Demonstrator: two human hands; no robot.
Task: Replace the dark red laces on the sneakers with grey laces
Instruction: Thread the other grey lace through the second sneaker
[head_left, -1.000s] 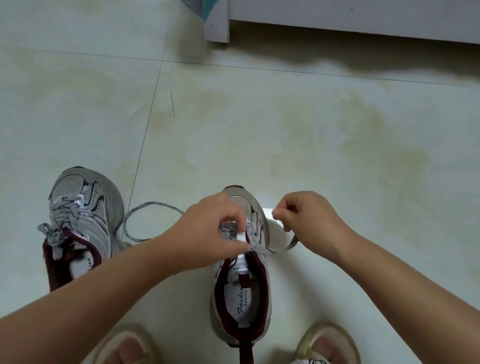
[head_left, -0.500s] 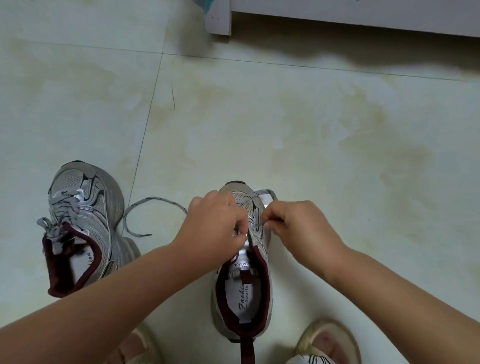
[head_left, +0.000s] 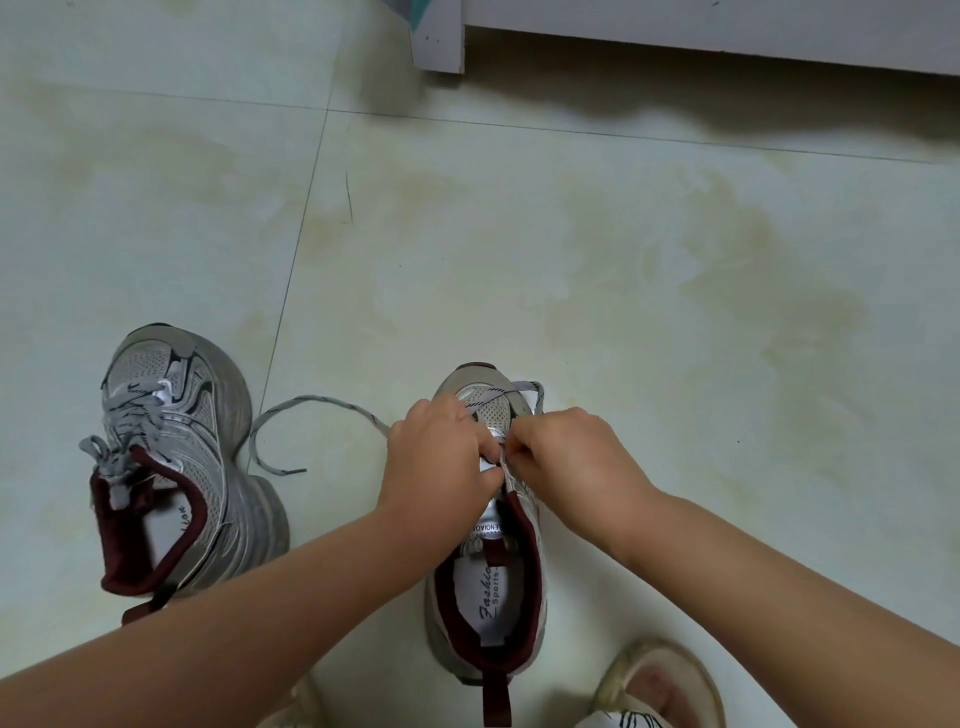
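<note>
Both hands have closed in: the right hand (head_left: 569, 457) now meets the left hand (head_left: 441, 457) over the middle sneaker (head_left: 488, 597) on the floor. Their fingers pinch the grey lace (head_left: 322, 402) at an eyelet, likely threading the next crossing.

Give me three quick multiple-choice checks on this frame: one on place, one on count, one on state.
1. Where does the grey lace's loose end lie?
A. between the two sneakers
B. right of both
C. inside a shoe

2. How many sneakers show?
A. one
B. two
C. three

3. The grey mesh sneaker on the left is:
A. unlaced
B. red-laced
C. grey-laced

Key: 1 A, it curls on the floor tile between them; 2 B, the second sits under the left hand and right hand; 3 C, grey crossings show.
</note>
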